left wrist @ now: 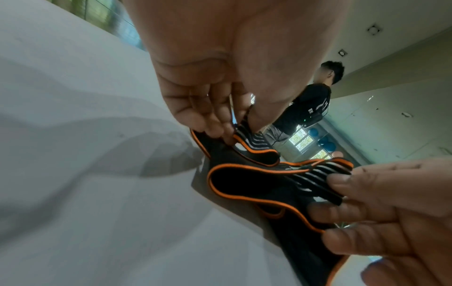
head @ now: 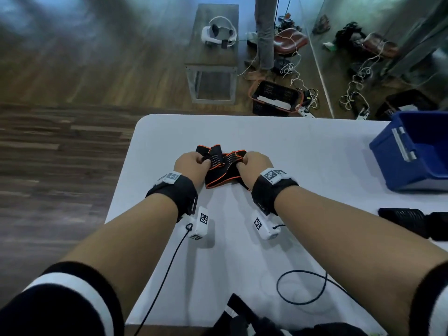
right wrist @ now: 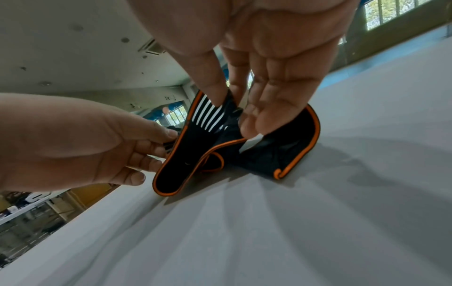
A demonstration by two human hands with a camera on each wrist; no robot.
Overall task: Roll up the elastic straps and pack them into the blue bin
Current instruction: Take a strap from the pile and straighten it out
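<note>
A black elastic strap (head: pixel 221 168) with orange edging and white stripes lies bunched in loose folds on the white table (head: pixel 303 146). My left hand (head: pixel 190 163) pinches its left striped end between thumb and fingers (left wrist: pixel 215 123). My right hand (head: pixel 254 166) pinches the right striped part (right wrist: pixel 208 114), thumb against forefinger, with the other fingers (right wrist: pixel 266 108) extended over the fabric. The strap (left wrist: pixel 247 183) folds over itself in both wrist views, its lower folds (right wrist: pixel 176 174) resting on the table. The blue bin (head: pixel 412 151) stands at the table's right edge, apart from both hands.
Another black strap (head: pixel 409 220) lies at the right near the bin. Black cables (head: pixel 300 287) and dark straps (head: pixel 242 318) lie by the near edge. Beyond the table are a bench with a headset (head: pixel 218 33), a black basket (head: pixel 276 98) and a standing person (left wrist: pixel 305 108).
</note>
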